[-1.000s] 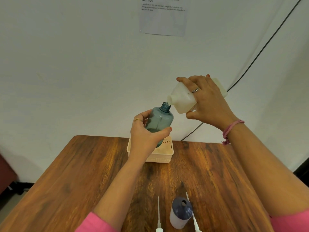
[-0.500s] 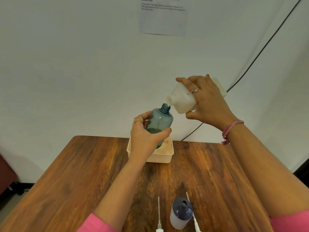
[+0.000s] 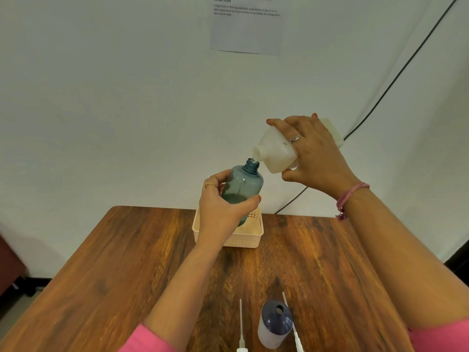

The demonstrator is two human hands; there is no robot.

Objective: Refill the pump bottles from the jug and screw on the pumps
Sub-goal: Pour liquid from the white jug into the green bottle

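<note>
My left hand [image 3: 223, 207] grips a translucent blue-grey bottle [image 3: 245, 185], held above the table and tilted a little to the right, its threaded neck open. My right hand [image 3: 314, 153] holds a white jug [image 3: 275, 151] tipped on its side, spout pointing left just above the bottle's neck. A thin clear stream runs from the spout into the neck. A second dark blue bottle [image 3: 275, 323] stands open near the table's front edge. Two white pumps with long tubes lie beside it, one on the left [image 3: 241, 326] and one on the right [image 3: 291, 323].
A cream slotted basket [image 3: 251, 237] sits on the wooden table [image 3: 114, 262] near the wall, partly behind my left hand. A black cable [image 3: 396, 77] runs down the white wall. A printed sheet [image 3: 247, 24] hangs on the wall above.
The jug's spout has come closer to the bottle's neck, and a thin stream now shows between them. Both hands keep their grips.
</note>
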